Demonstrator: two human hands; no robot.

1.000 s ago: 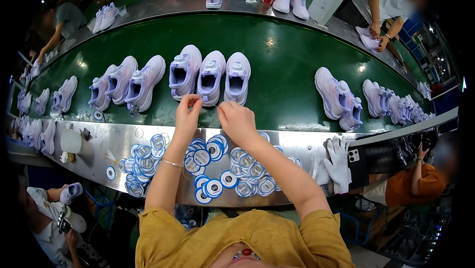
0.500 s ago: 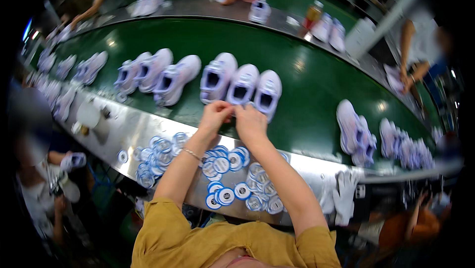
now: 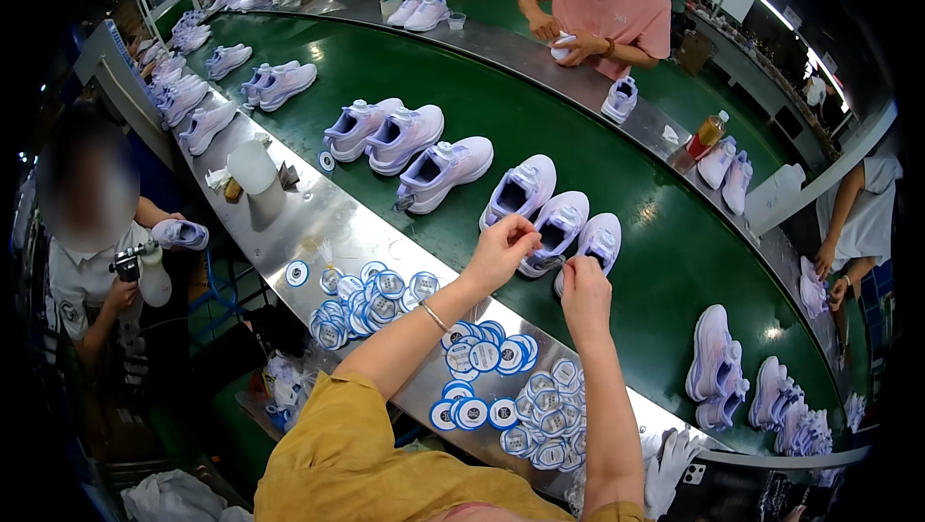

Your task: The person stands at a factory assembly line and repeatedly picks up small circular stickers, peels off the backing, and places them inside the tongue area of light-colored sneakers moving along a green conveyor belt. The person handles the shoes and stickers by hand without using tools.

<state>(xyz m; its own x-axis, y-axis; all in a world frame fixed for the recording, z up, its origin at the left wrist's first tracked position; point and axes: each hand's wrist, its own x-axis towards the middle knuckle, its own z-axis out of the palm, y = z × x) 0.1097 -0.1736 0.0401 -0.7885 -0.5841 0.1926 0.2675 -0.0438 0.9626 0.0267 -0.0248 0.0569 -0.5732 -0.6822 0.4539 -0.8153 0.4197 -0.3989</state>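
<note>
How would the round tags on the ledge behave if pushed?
The tags look thin and flat, so probably light. Loosely overlapped, they'd likely slide apart rather than roll. The metal ledge looks smooth and shiny, so expect little grip.

Laid along green belt (image 3: 665, 262) and metal table (image 3: 332, 218)
Bears lilac-white shoes (image 3: 462, 160) on the belt; carries round blue-rimmed tags (image 3: 551, 421) in heaps, a white container (image 3: 252, 167) and a white glove (image 3: 665, 476) on the table

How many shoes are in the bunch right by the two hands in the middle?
3, side by side on the green surface: a left shoe, a middle shoe and a right shoe, partly covered by the right hand. Another hidden there seems unlikely.
</note>
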